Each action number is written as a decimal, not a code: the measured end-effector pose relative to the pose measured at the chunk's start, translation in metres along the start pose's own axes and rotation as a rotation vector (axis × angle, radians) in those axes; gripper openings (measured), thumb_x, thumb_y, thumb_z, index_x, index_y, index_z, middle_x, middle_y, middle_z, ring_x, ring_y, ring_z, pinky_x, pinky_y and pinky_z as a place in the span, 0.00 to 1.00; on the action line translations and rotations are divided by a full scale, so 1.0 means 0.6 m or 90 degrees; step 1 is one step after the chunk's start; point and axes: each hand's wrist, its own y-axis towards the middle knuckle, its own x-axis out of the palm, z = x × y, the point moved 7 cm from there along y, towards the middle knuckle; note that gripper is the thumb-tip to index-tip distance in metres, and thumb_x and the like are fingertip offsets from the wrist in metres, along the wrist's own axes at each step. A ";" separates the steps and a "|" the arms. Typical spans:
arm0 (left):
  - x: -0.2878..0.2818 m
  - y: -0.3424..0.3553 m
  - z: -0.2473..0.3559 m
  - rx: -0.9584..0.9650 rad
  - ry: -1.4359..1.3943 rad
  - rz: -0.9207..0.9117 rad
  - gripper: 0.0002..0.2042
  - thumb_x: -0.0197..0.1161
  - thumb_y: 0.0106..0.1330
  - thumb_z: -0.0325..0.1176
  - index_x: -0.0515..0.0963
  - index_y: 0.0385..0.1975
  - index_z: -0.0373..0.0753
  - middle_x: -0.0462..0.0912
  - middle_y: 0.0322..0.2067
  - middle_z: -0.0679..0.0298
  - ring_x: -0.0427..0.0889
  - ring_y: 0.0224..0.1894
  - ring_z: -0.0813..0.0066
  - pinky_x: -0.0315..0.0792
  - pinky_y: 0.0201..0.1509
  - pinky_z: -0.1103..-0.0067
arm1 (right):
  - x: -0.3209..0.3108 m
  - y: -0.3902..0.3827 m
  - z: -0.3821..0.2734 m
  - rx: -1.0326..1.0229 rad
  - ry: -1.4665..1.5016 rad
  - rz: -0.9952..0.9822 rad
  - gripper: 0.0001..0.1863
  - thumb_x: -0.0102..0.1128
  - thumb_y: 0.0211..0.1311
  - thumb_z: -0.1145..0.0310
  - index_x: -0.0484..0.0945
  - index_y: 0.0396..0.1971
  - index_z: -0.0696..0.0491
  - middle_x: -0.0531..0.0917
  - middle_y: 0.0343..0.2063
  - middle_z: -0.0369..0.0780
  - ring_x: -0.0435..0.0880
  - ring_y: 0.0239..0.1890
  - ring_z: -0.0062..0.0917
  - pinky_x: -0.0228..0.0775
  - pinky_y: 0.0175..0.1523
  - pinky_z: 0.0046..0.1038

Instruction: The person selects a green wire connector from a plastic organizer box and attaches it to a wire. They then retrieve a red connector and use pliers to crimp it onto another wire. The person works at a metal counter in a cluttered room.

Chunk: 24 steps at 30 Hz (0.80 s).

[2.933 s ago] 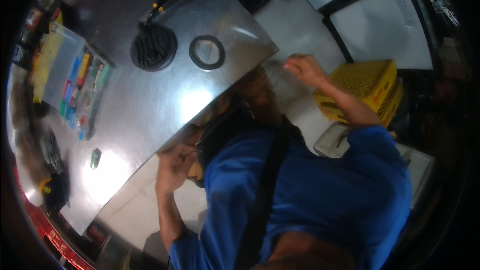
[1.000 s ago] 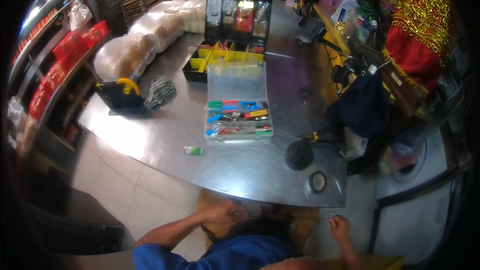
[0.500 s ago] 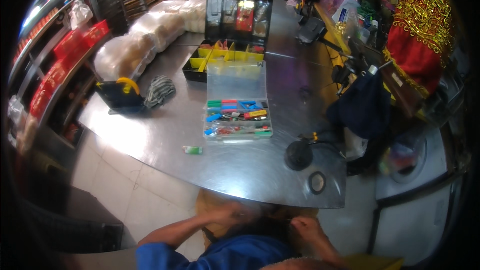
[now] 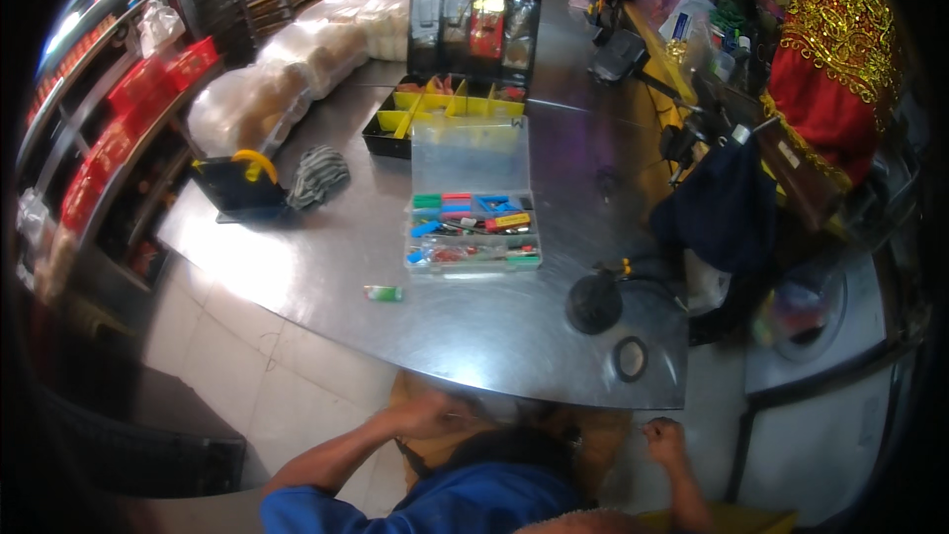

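Observation:
My left hand (image 4: 435, 413) is below the table's front edge, over my lap, its fingers curled closed. What it grips is too small and dim to name. Out to the right, past the table's front corner, my right hand (image 4: 664, 438) is closed in a pinch; something thin and pale may show at its fingertips. Nearest to the hands on the steel table (image 4: 494, 326) are a black ring, probably a roll of tape (image 4: 630, 359), and a small green-and-white packet (image 4: 384, 293). A clear compartment case (image 4: 474, 267) lies open with small coloured parts inside.
A black toolbox (image 4: 388, 141) with yellow trays stands open behind the case. A round black object (image 4: 594, 305) with a cable sits at right. Grey striped cloth (image 4: 319, 176), a dark stand (image 4: 237, 193) and plastic-wrapped bundles (image 4: 247, 104) line the left. Dark blue cloth (image 4: 717, 203) hangs at right.
My right hand has moved right and a little up, away from my left, widening the gap between them. My left hand has shifted slightly left. The things on the table stay put.

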 end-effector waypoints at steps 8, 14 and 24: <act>-0.013 0.008 -0.014 0.022 0.050 0.032 0.12 0.62 0.69 0.39 0.82 0.44 0.38 0.86 0.38 0.55 0.85 0.40 0.63 0.77 0.44 0.71 | -0.050 -0.016 0.021 -0.133 -0.177 0.028 0.14 0.67 0.55 0.67 0.82 0.31 0.65 0.85 0.32 0.53 0.84 0.35 0.48 0.77 0.44 0.44; 0.086 0.096 0.078 0.159 0.009 -0.030 0.10 0.63 0.68 0.36 0.82 0.44 0.39 0.86 0.37 0.54 0.85 0.36 0.59 0.77 0.40 0.69 | 0.023 -0.006 -0.424 -0.286 0.352 -0.163 0.21 0.63 0.64 0.61 0.78 0.51 0.59 0.84 0.43 0.52 0.83 0.48 0.46 0.75 0.53 0.40; 0.064 0.042 0.074 0.147 -0.059 -0.002 0.11 0.62 0.69 0.37 0.82 0.44 0.38 0.86 0.38 0.53 0.86 0.38 0.58 0.78 0.42 0.68 | 0.074 -0.013 -0.372 -0.137 0.345 -0.348 0.16 0.57 0.68 0.68 0.79 0.53 0.54 0.85 0.47 0.45 0.85 0.46 0.34 0.76 0.52 0.32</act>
